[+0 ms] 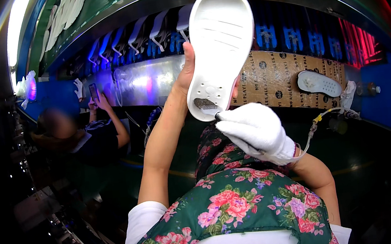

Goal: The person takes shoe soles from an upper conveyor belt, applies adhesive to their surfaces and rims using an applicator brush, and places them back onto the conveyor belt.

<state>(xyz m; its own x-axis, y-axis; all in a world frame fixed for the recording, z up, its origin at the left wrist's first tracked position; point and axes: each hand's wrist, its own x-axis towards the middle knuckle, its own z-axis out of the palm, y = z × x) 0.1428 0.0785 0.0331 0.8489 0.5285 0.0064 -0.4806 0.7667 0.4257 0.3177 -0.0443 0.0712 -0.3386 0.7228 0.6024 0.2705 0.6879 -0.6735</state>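
My bare left hand point(187, 71) grips a white shoe sole point(220, 36) by its sides, thumb along the left edge and fingertips showing at the right. The sole stands lengthwise before me. Slits cross its far half, and small holes and a dark grey patch mark its near end. At that near end, my right hand point(254, 131), in a white glove, pinches a small dark piece point(218, 117) beside the rim. Most of that piece is hidden by the fingers, so its kind is unclear. A thin clear tube with a yellow fitting point(317, 119) runs to the right wrist.
Printed cardboard point(266, 76) covers the bench, bearing another white sole point(320, 83). A crumpled white cloth point(349, 93) and a clear bottle point(368, 89) lie further right. Pale soles hang in a blue-lit rack point(158, 31) behind. At left, a person point(92, 135) holds a phone point(94, 92).
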